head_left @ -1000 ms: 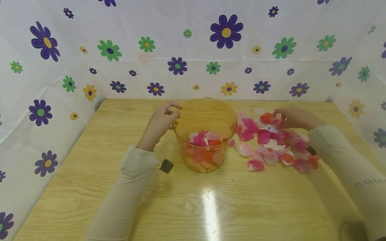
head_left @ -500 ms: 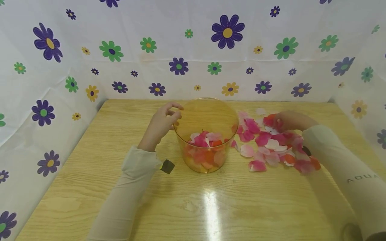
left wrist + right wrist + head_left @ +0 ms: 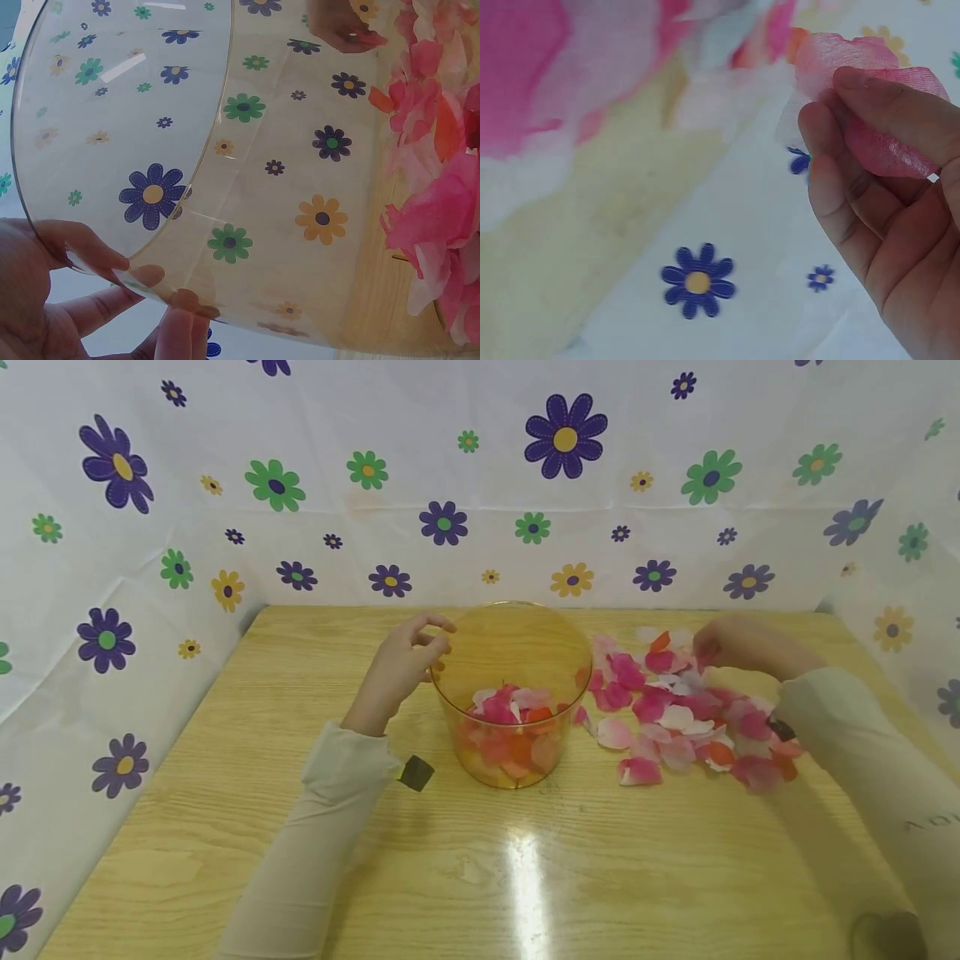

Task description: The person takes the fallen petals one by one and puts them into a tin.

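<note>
A clear amber plastic bucket (image 3: 517,652) stands mid-table, pink, white and red artificial petals (image 3: 513,706) lying in its bottom. At its left side my left hand (image 3: 405,664) pinches the rim, as the left wrist view shows with the thumb (image 3: 82,244) on the wall and other fingertips behind it. Beyond the loose petal pile, my right hand (image 3: 742,647) holds pink petals (image 3: 889,154) between thumb and fingers. These show a mesh-like weave in the right wrist view, where they overlap, so their exact number is unclear.
Right of the bucket, a loose pile of petals (image 3: 675,718) spreads over the wooden table (image 3: 480,877). A white cloth (image 3: 337,418) printed with flowers walls in the back and both sides. Black wrist-camera parts (image 3: 416,772) hang beside the left sleeve.
My right hand reached into the pile's far part, then drew back to the right. A red petal there now tilts up. The left hand and bucket keep their place.
</note>
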A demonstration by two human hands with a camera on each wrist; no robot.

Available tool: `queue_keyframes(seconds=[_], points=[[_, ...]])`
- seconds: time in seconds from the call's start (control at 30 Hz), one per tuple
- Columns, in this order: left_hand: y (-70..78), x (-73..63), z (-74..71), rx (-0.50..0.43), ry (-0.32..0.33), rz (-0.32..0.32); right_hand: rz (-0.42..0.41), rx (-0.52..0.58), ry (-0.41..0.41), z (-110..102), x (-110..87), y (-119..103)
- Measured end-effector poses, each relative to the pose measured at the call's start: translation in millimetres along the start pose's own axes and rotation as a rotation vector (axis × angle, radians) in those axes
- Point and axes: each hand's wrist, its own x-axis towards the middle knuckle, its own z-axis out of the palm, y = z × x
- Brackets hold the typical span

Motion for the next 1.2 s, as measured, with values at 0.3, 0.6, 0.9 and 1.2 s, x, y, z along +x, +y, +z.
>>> queue_keyframes(seconds=[0.3,0.6,0.9,1.2], points=[[-0.3,-0.4,-0.9,0.008,0.003,0.003,-0.222,-0.054,0.155,-38,-8.3,-69],[1.5,-0.4,-0.5,-0.009,0.002,-0.009,-0.518,-0.015,0.205,-41,-2.6,-153],[1.4,0.3,1.6,-0.011,-0.005,-0.01,-0.622,0.008,0.101,-21,9.4,-180],[0.7,0.0,0.7,-0.008,-0.004,-0.016,-0.577,-0.025,0.082,-19,8.8,-182]])
